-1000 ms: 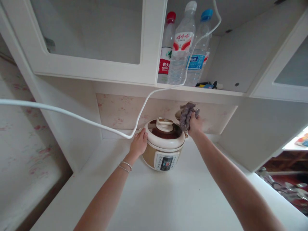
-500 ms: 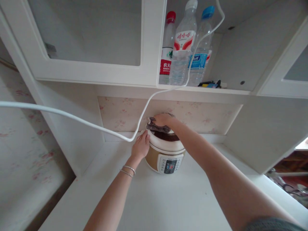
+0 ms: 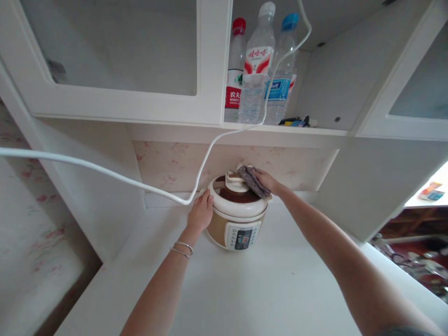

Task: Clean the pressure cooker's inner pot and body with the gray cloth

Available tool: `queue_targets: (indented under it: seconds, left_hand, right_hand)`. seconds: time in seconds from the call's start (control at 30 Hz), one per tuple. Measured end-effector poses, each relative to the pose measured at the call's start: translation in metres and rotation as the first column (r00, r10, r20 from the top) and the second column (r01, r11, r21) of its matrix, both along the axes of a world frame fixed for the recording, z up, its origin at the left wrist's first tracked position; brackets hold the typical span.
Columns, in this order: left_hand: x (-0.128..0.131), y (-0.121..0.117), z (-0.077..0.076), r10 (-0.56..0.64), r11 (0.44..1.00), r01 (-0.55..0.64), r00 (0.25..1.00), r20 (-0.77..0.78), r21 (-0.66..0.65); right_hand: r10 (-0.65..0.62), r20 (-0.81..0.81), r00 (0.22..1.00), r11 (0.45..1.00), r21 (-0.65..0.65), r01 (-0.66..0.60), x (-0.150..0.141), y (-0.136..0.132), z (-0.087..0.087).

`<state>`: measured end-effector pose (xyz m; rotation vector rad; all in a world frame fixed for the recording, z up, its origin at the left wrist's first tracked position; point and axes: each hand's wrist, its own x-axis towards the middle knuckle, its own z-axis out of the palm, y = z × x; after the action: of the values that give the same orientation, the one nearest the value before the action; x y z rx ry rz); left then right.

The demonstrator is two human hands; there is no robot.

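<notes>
An electric pressure cooker (image 3: 217, 224) stands upright on the white counter, its control panel facing me. Its lid (image 3: 224, 198) is brown with a white rim and a raised white handle (image 3: 235, 183) in the middle. At the lid's left edge, my left hand (image 3: 201, 210) grips the cooker's side, fingers on the rim. My right hand (image 3: 266, 181) is closed round a folded grey-purple cloth (image 3: 252, 179), which lies against the right part of the lid beside the handle. The palm side of both hands is hidden.
A white cable (image 3: 140, 185) hangs across the view, in front of the cupboard. Above the cooker, an open cupboard shelf holds plastic bottles (image 3: 257, 88) and small items (image 3: 296, 122). Side panels (image 3: 371, 186) flank the counter (image 3: 245, 294). Blurred clutter (image 3: 416, 261) shows at far right.
My right hand has moved the cloth from the lid's back left to its right side, uncovering the handle. My left hand stays at the cooker's left rim. The view has shifted slightly right.
</notes>
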<state>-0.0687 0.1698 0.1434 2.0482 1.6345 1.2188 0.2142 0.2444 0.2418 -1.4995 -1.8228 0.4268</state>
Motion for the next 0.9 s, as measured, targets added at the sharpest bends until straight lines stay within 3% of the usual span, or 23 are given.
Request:
queue_targets:
  seconds: [0.13,0.23,0.3,0.4,0.5,0.6,0.73,0.9]
  left_hand:
    - [0.003,0.000,-0.002,0.002,1.000,-0.002,1.000,0.020,0.028]
    - [0.003,0.006,-0.006,0.009,0.999,-0.012,0.998,0.066,0.034]
    - [0.002,0.010,-0.007,0.026,0.999,-0.031,0.992,0.121,0.040]
    - [-0.002,0.014,-0.007,0.019,0.999,-0.027,0.982,0.186,0.037]
    - [-0.007,0.017,-0.004,0.021,1.000,-0.018,0.989,0.150,-0.018]
    - [-0.014,0.016,0.001,0.082,0.995,-0.076,0.993,0.082,-0.066]
    - [-0.021,0.012,0.006,0.024,0.999,-0.020,0.996,0.089,-0.043]
    - [-0.022,0.013,-0.001,-0.076,0.997,0.074,0.983,0.165,0.019]
  right_hand:
    - [-0.210,0.012,0.978,0.975,0.084,0.208,0.001,-0.050,-0.039]
    - [-0.265,0.024,0.964,0.943,0.218,0.253,-0.023,-0.095,-0.062]
    - [-0.248,0.138,0.959,0.916,0.356,0.185,-0.049,-0.119,-0.067]
    - [-0.170,0.353,0.920,0.898,0.439,-0.002,-0.094,-0.136,-0.059]
    - [-0.086,0.542,0.836,0.876,0.441,-0.196,-0.135,-0.131,-0.044]
    - [-0.051,0.665,0.746,0.865,0.402,-0.300,-0.158,-0.119,-0.034]
    - [-0.027,0.708,0.706,0.844,0.394,-0.363,-0.154,-0.119,-0.035]
    - [0.009,0.628,0.778,0.808,0.453,-0.375,-0.097,-0.133,-0.052]
